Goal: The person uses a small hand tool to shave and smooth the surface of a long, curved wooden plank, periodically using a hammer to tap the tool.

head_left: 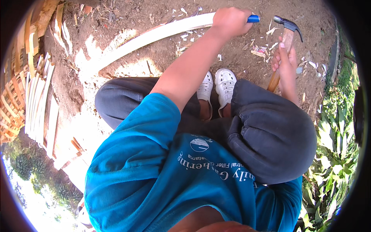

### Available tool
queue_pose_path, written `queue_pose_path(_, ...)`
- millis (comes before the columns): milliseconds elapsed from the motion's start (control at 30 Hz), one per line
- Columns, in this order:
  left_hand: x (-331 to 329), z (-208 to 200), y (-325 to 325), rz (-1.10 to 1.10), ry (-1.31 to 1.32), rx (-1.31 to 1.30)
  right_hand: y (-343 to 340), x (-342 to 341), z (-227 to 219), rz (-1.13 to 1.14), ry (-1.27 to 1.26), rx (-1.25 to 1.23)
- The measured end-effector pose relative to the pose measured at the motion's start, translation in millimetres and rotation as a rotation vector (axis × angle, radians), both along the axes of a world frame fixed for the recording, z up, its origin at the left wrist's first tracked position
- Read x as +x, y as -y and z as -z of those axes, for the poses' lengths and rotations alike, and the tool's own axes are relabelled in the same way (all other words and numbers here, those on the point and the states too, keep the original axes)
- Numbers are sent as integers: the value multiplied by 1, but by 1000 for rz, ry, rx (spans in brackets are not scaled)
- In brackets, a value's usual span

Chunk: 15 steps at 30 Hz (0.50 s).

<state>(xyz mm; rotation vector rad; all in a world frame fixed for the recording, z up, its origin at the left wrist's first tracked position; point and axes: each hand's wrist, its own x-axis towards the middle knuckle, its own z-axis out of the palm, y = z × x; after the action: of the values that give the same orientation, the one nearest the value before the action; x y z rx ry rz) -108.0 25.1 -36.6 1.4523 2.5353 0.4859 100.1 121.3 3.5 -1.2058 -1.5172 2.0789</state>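
Note:
My left hand (232, 22) is closed in a fist at the right end of a long pale strip (162, 34) that looks like wood or bamboo. Past the fist, on its right, a short blue end (253, 18) sticks out; what it belongs to is hidden in the fingers. My right hand (286, 63) grips a claw hammer (288, 38) by its wooden handle. The dark metal head is uppermost, with its round face to the left, near the blue end but apart from it. The lower handle reaches down beside my right knee.
Brown soil (131, 17) scattered with pale shavings (258, 53) lies ahead. Several split strips (39, 102) and woven basketwork (11, 106) are on the left. White shoes (225, 83) stand between my bent knees. Green plants (332, 143) grow along the right.

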Motion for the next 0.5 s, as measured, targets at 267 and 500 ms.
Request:
queue_pose_path(267, -1, -3, 7, 42, -16, 12, -5, 1, -10, -29, 47, -41)
queue_pose_path(500, 2, -25, -5, 64, 175, 41, -12, 6, -20, 67, 2, -44)
